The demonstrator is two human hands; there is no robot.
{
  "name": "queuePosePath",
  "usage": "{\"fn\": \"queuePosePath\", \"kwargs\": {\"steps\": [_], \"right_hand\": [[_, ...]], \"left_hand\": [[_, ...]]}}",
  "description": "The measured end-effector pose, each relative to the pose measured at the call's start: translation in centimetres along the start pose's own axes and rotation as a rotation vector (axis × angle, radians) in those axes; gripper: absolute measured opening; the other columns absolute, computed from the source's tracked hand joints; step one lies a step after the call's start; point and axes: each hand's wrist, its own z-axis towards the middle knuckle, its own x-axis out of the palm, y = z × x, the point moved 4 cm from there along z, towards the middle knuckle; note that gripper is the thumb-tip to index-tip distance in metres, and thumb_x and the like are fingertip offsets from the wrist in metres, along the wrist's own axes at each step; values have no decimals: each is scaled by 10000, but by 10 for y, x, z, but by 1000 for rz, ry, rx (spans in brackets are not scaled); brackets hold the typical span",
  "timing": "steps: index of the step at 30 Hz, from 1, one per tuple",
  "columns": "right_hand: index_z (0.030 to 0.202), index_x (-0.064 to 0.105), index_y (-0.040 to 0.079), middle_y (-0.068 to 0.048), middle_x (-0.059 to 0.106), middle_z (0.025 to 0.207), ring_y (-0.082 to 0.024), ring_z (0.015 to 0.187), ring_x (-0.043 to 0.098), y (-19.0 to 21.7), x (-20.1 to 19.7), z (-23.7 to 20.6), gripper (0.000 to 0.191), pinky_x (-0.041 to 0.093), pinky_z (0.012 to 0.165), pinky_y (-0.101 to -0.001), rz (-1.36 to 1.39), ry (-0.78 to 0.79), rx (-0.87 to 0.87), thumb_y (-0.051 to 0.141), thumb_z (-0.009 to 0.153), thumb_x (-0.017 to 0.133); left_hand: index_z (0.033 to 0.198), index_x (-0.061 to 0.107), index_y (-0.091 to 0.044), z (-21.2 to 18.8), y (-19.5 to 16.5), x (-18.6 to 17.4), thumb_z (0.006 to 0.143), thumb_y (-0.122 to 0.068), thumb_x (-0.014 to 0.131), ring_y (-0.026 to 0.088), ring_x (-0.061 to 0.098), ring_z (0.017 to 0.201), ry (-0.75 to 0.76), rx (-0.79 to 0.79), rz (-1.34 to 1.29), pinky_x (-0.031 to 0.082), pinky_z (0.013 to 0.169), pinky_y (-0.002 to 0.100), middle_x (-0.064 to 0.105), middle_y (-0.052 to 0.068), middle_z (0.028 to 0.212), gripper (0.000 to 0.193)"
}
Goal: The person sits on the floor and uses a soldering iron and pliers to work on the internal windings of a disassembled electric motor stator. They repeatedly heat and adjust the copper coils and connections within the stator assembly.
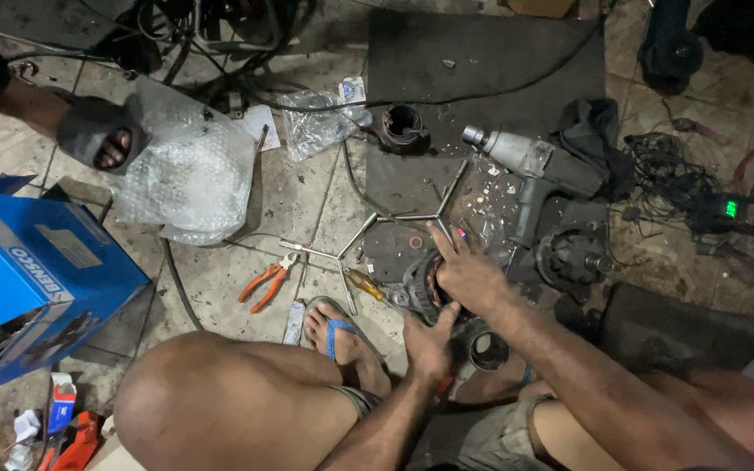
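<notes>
My right hand (pixel 464 272) rests on top of a dark round motor part with copper windings (pixel 418 292) on the floor, fingers spread over it. Just below, my left hand (pixel 428 342) grips the same part from its near side, thumb up against it. A second round metal housing (pixel 487 349) lies right beside my left hand. My knee and my foot in a blue sandal (pixel 338 336) are to the left of the hands.
A grey electric drill (pixel 534 170) and a black mat (pixel 482 70) lie ahead. A cross-shaped wrench (pixel 394 218), orange pliers (pixel 265 283), bubble wrap (pixel 189 170), a blue box (pixel 28 262), a round black housing (pixel 573 257) and tangled wires (pixel 682 187) surround me. Another person's foot (pixel 98 135) is at the upper left.
</notes>
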Motion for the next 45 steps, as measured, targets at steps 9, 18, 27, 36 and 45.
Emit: {"fn": "queuePosePath", "kwargs": {"steps": [9,18,27,36,45], "right_hand": [[1187,659,-94,-235,387,1606,-427,1143,643,-25,-27,-9,390,507,1023,-474,473,137,281,96,847,667],[1313,611,150,-148,362,1606,-334,1320,534,-73,-173,-86,624,470,1053,-430,591,-66,239,116,702,728],[1307,629,84,-108,387,1622,-297,1473,415,-19,-166,-88,613,378,1135,-567,75,-124,126,102,701,720],[1166,719,159,-88,727,1120,-236,1261,588,10,-129,-74,405,253,1134,-726,-56,-14,46,195,770,646],[1267,674,57,-85,723,1068,-223,1162,629,16,-119,-70,453,342,1126,-641,-128,-51,75,240,865,572]], "left_hand": [[1462,509,2,15,25,-5,958,-150,684,267,558,1011,247,-64,-341,449,836,482,592,145,1274,554],[1464,469,-49,-2,-3,8,965,-376,601,301,669,1185,527,-308,-776,548,1021,542,654,150,1334,611],[1456,437,-41,-12,-29,15,928,-283,615,322,685,1139,447,-225,-671,594,959,523,649,152,1310,607],[1448,404,-34,-16,-31,14,900,-234,623,298,675,1107,346,-253,-572,618,880,479,606,162,1306,623],[1461,397,-28,-22,-25,12,887,-201,670,272,660,1113,349,-290,-472,609,891,442,591,160,1307,658]]}}
